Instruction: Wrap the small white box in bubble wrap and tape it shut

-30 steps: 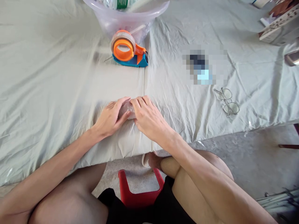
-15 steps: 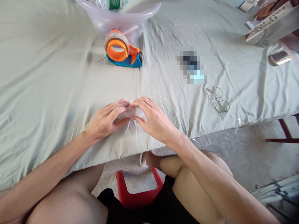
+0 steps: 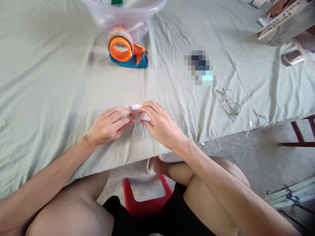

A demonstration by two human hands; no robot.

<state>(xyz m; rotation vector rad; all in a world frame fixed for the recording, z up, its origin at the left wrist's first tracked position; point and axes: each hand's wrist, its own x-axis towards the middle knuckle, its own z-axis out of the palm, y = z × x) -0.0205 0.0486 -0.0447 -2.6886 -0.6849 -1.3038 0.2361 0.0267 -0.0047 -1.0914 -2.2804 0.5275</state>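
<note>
Between my two hands, near the table's front edge, is a small whitish, see-through plastic wrapping (image 3: 139, 117), partly covered by fingers. My left hand (image 3: 110, 124) has its fingers closed on the left end of it. From the right, my right hand (image 3: 157, 119) pinches it with fingers above and thumb below. What the plastic may contain cannot be made out. Beyond the hands stands an orange and blue tape dispenser (image 3: 140, 60) with a roll of clear tape.
A translucent tub (image 3: 100, 16) holding plastic items stands behind the dispenser. Glasses (image 3: 232, 106), a blurred-out item (image 3: 201, 67), a phone-like object (image 3: 293, 58) and a printed box (image 3: 283, 28) lie to the right. A red stool (image 3: 145, 206) is below, on the floor.
My left hand's fingers have closed in more tightly on the plastic, and its crinkled upper edge now shows above the fingertips. My right hand keeps its grip. The view has shifted slightly.
</note>
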